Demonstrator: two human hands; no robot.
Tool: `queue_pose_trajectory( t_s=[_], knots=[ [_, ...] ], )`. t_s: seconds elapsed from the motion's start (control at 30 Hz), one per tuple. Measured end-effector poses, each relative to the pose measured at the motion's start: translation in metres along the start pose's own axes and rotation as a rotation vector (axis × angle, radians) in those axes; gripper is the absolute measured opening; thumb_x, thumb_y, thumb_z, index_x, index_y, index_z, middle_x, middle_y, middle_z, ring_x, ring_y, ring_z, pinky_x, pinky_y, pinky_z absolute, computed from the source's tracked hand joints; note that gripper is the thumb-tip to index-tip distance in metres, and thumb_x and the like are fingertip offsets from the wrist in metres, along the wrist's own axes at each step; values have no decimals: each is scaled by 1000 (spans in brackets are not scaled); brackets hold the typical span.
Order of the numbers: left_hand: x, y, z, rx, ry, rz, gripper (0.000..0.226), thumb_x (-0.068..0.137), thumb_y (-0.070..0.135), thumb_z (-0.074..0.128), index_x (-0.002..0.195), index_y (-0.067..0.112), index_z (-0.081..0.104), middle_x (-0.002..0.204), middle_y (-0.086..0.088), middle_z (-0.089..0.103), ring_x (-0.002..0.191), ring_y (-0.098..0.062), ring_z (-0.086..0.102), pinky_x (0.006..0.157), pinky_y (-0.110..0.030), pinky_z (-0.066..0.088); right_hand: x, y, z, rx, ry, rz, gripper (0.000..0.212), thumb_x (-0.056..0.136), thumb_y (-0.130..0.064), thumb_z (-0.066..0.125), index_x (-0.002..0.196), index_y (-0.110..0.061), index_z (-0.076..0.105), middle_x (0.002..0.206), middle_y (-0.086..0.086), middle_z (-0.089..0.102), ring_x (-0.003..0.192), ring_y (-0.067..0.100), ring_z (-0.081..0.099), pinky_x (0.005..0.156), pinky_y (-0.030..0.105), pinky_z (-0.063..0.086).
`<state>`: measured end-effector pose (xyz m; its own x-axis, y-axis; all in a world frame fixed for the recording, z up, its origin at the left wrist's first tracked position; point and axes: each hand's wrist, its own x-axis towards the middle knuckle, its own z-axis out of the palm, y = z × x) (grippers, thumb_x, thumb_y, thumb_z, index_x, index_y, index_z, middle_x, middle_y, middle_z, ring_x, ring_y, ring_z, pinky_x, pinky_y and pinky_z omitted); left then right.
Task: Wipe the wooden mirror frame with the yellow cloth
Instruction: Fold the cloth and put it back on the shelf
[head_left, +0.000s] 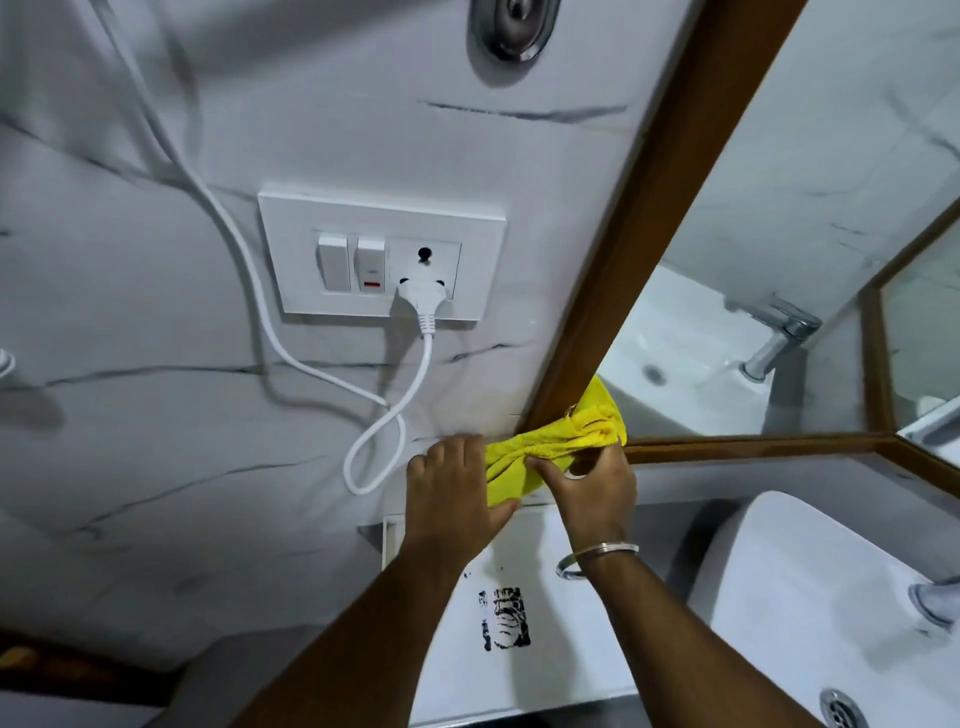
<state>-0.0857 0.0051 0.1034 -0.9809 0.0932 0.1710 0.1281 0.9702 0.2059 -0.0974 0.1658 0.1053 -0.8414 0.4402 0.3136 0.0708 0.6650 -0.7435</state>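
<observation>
Bunched yellow microfibre cloth (558, 441) pressed on lower-left corner of brown wooden mirror frame (670, 208). Left hand (452, 499) and right hand (592, 488) both clamped on cloth, close together. Best: keep firm pressure, follow grain along bottom rail, avoid white plug cord (395, 410).

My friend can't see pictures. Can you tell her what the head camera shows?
Two hands, left and right, press a yellow cloth on the lower left corner of a wooden mirror frame. A plug sits in a wall socket nearby.
</observation>
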Motion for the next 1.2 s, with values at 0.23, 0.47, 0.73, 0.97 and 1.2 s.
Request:
queue_pose_trajectory(
  t_s=[0.23, 0.47, 0.73, 0.97, 1.2],
  knots=[
    [14, 9, 9, 11, 45, 126, 36, 61, 39, 83, 86, 22, 63, 83, 0, 61, 77, -25, 59, 66, -36, 45, 6, 12, -10, -85, -51, -90, 45, 67, -32, 86, 93, -12, 55, 85, 9, 69, 75, 29, 65, 63, 37, 52],
    [16, -13, -18, -110, 13, 225, 22, 79, 26, 75, 99, 26, 64, 83, 3, 68, 76, -25, 64, 57, -32, 42, 12, 6, -21, -380, 250, -783, 52, 70, -14, 77, 116, -19, 53, 110, 14, 63, 104, 26, 54, 87, 40, 37],
    [-10, -49, -47, -52, 1, 600, 25, 75, 8, 74, 90, 25, 64, 74, 4, 64, 65, -23, 60, 48, -30, 41, 8, -27, -47, -722, -206, -1209, 29, 68, -26, 72, 97, -29, 70, 96, -2, 66, 73, 24, 60, 66, 33, 45],
    [-26, -66, -50, -250, -334, 369, 63, 84, 25, 75, 138, 25, 43, 115, -3, 66, 103, -25, 62, 78, -34, 45, -9, -44, -62, -630, -973, -598, 19, 83, -34, 70, 88, -16, 67, 94, 9, 71, 88, 27, 63, 71, 32, 43],
    [-41, -77, -31, -564, -396, 201, 32, 74, 13, 74, 104, 22, 69, 91, 7, 68, 83, -13, 62, 72, -28, 45, 0, -12, -86, -165, -1000, -89, 30, 80, -21, 78, 63, -20, 54, 65, -1, 52, 61, 11, 49, 59, 26, 39]
  ],
)
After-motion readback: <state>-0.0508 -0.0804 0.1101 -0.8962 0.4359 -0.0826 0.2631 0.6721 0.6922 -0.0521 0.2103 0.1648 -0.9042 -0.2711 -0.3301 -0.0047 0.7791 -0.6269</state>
